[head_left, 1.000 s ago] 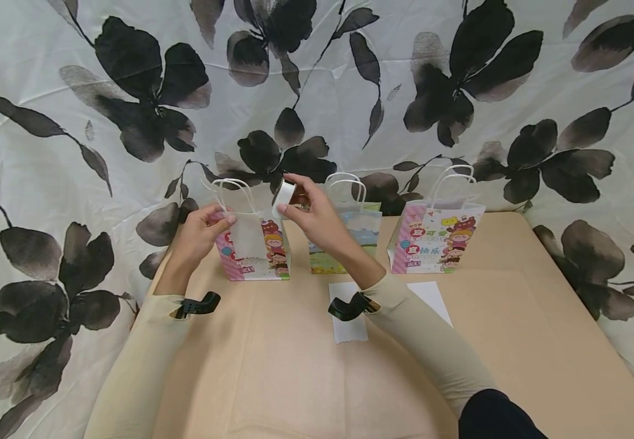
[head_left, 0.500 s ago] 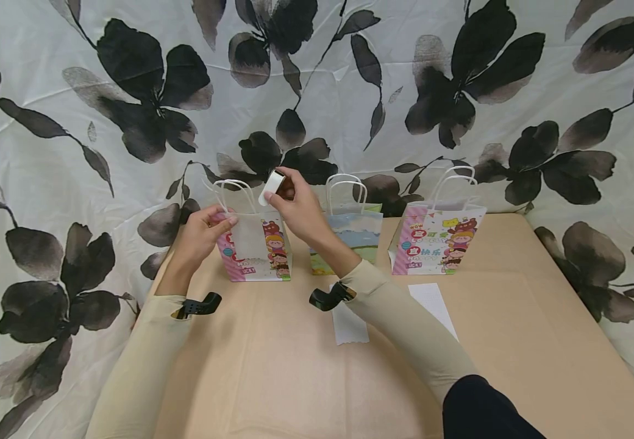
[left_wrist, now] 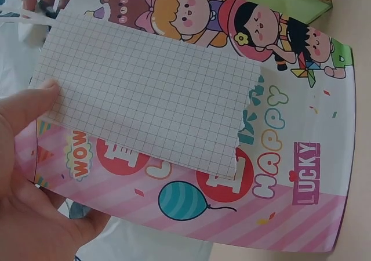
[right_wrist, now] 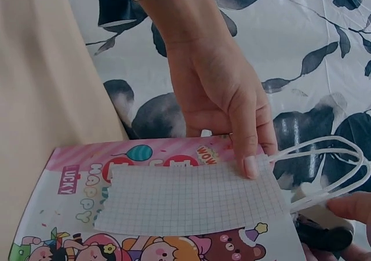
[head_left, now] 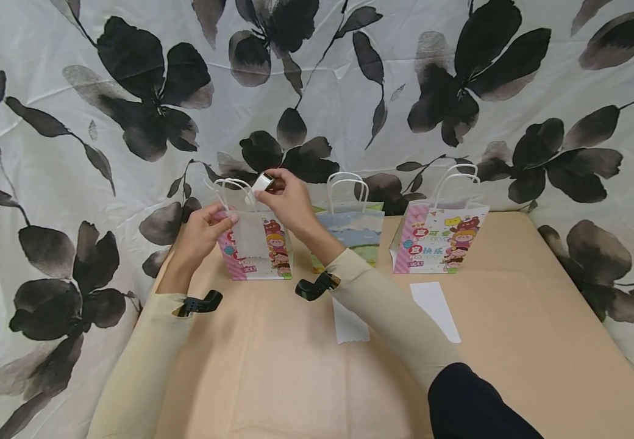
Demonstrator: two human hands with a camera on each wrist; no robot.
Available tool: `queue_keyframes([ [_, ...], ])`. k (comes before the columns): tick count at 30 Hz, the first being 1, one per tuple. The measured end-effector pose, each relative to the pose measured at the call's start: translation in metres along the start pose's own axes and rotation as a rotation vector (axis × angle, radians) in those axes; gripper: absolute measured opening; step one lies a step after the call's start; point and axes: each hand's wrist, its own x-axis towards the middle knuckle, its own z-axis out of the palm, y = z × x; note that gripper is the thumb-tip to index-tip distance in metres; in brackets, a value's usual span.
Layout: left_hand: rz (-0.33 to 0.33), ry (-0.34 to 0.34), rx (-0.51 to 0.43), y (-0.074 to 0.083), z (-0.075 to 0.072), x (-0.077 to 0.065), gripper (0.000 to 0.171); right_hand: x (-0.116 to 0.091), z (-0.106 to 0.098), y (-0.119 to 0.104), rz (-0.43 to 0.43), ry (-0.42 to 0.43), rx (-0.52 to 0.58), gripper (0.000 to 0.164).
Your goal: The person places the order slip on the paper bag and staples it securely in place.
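My left hand pinches the top edge of the left gift bag, a pink and white paper bag with cartoon figures. Under its thumb, a strip of squared paper with a torn end lies flat against the bag's front. My right hand holds a small white-and-black tool of unclear kind at the bag's top edge, by the white handles. In the right wrist view the tool sits partly behind the handles and the fingers.
A blue and green landscape bag stands in the middle, and a matching cartoon bag on the right. Two paper strips lie on the table: one partly under the right forearm, the other further right. A floral cloth hangs behind.
My right hand has moved left with the white-and-black tool, from beside the left bag to its top edge. The left hand keeps its pinch on bag and paper.
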Motion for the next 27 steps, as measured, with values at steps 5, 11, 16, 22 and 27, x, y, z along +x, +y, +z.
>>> queue_keyframes([
  [5,-0.016,-0.014,0.009,0.003,-0.002,0.0,0.043,0.007,0.002,0.001,0.053,-0.073,0.014,0.044],
  [11,-0.019,-0.003,0.016,0.004,-0.002,0.001,0.042,0.01,0.005,0.0,0.104,-0.148,0.004,0.044],
  [16,-0.004,0.013,0.024,0.004,-0.002,0.003,0.041,0.012,0.005,-0.002,0.101,-0.178,-0.008,0.042],
  [22,-0.006,0.012,0.034,0.004,-0.002,0.002,0.042,0.012,0.005,-0.002,0.092,-0.212,-0.012,0.039],
  [27,-0.018,0.014,0.034,0.006,-0.002,0.002,0.042,0.013,0.004,-0.003,0.076,-0.231,0.013,0.035],
])
